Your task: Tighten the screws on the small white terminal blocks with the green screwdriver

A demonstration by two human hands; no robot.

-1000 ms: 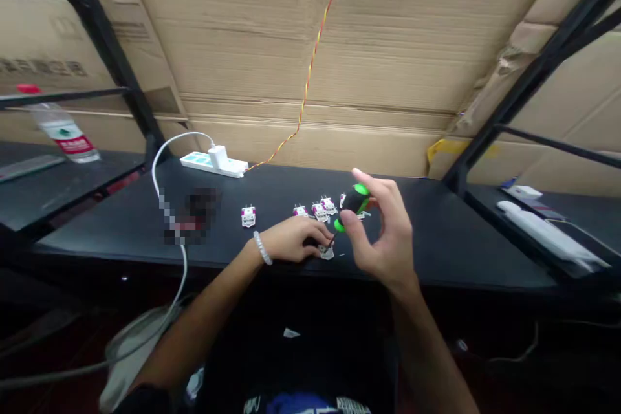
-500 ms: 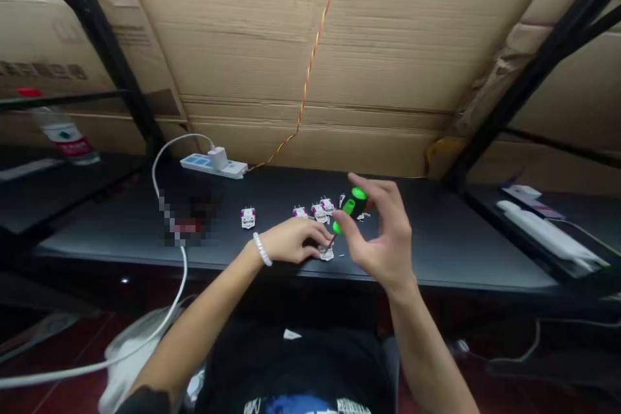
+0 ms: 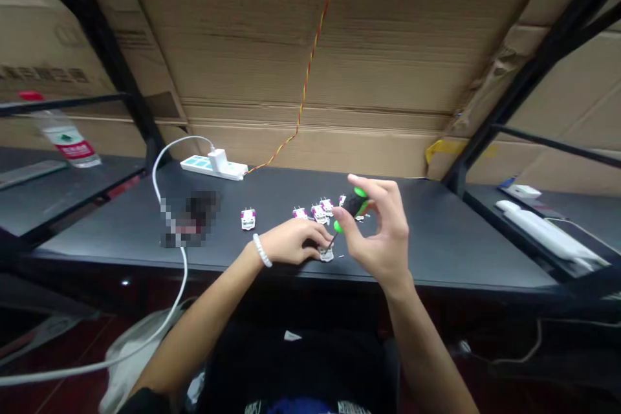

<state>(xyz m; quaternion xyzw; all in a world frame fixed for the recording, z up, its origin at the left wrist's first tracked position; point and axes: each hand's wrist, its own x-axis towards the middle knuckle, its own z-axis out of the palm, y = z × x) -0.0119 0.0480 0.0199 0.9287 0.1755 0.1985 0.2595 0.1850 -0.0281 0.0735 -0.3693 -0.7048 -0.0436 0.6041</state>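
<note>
lowered, the right hand (image 3: 383,233) pinches a green-handled screwdriver (image 3: 353,206) over a white module (image 3: 326,255) by the curled left hand (image 3: 290,240).

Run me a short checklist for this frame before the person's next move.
1. Right hand grip on the green-and-black screwdriver: ok, held in the fingertips.
2. Screwdriver tip seated in a screw of the small white module: cannot tell, too small to see.
3. Left hand at the module: ok, curled against it on the tabletop.
4. Other modules apart from the hands: ok, standing just beyond them.
5. Loose bits near the module: not ok, small specks lie beside it.
</note>
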